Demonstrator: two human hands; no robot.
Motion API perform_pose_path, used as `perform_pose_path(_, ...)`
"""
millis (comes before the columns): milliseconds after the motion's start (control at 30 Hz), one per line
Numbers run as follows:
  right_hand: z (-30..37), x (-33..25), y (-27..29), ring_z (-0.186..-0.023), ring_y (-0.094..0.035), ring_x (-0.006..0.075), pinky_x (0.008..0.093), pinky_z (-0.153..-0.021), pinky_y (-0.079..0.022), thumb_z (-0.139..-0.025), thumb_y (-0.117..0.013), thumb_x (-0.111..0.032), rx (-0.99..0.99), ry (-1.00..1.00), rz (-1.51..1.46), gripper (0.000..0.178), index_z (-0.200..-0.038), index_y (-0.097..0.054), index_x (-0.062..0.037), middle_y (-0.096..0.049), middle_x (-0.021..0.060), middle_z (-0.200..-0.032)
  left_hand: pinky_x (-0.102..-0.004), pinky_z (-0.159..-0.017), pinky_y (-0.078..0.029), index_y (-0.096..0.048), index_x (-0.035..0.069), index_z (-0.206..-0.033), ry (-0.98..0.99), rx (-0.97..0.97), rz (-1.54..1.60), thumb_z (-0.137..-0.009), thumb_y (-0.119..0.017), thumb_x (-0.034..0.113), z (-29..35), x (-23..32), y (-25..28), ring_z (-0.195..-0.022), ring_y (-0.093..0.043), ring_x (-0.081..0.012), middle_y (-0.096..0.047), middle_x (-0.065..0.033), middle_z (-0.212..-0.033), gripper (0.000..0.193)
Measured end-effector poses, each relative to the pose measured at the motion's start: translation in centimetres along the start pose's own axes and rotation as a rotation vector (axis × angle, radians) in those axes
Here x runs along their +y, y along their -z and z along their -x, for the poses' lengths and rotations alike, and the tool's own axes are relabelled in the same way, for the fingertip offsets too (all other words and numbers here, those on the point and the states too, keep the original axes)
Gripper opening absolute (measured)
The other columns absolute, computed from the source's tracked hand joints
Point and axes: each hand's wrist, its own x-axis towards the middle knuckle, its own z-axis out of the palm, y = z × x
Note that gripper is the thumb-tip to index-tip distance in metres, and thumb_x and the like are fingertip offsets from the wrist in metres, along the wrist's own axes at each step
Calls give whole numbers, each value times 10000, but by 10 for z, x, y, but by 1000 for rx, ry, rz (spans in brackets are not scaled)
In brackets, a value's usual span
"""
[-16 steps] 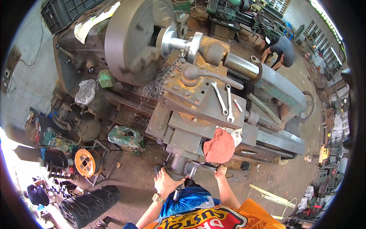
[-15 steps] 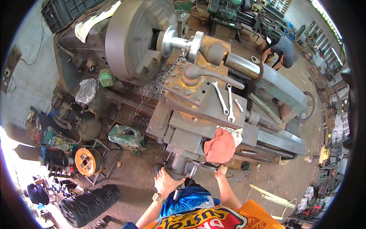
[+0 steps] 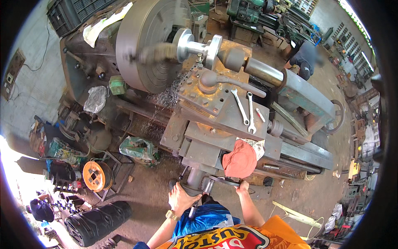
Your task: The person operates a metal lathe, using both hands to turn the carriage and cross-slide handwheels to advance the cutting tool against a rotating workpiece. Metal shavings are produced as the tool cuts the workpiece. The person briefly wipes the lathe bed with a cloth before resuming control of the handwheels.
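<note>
Grey metal, curved at the rim, sits under the left hand (image 3: 179, 200), whose fingers are clamped on a grey handwheel (image 3: 192, 191) in front of the lathe carriage (image 3: 201, 153). Apart from it, the right hand (image 3: 243, 189) is closed around the right end of a dark handwheel (image 3: 226, 181), its finger wrap partly hidden. Both wheels jut past the carriage's near edge toward the person; brown floor (image 3: 265, 205) gives room between the right forearm and a yellow bar (image 3: 296, 213). Two handwheels, two wrenches (image 3: 241, 107) and one red cloth (image 3: 239, 159) can be counted here. Seen nearly edge-on, the dark wheel's long axis runs left to right, dipping slightly rightward.
</note>
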Motion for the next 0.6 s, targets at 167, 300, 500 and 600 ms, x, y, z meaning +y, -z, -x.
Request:
perform_pose_path(167,-10,1,7,-780,-589,248,416,-580,-501,-904,-379,-107,-72,-43,-10,269,-1083,-576,-66,-581,73,-992,-477,-997,-434,-416,-66,-1323,-1,-11,17,-551,-836,600,-2,3,3,-1171,-565,-371,-577,-246,-1241,1103)
perform_pose_path(300,-12,6,10,-708,-537,244,450,-602,-520,-937,-380,-146,-102,-11,-59,238,-1093,-526,-41,-516,96,-930,-470,-984,-445,-425,-63,-1310,-15,11,18,-554,-837,592,-3,0,-1,-1152,-573,-376,-585,-247,-1217,1081)
perform_pose_path(500,-24,7,17,-989,-534,232,521,-752,-462,-951,-384,-228,-97,-58,-45,331,-1198,-568,-105,-580,72,-1110,-457,-1010,-438,-334,-145,-1370,-131,-77,98,-668,-736,685,-13,-11,7,-1185,-560,-397,-564,-304,-1241,1158)
perform_pose_path(600,-30,4,23,-1015,-517,208,498,-753,-438,-955,-397,-259,-253,-27,-47,347,-1239,-554,-136,-581,59,-1120,-417,-985,-464,-475,-122,-1312,-108,-238,410,-849,-611,642,-29,-42,21,-1148,-605,-342,-603,-296,-1219,904)
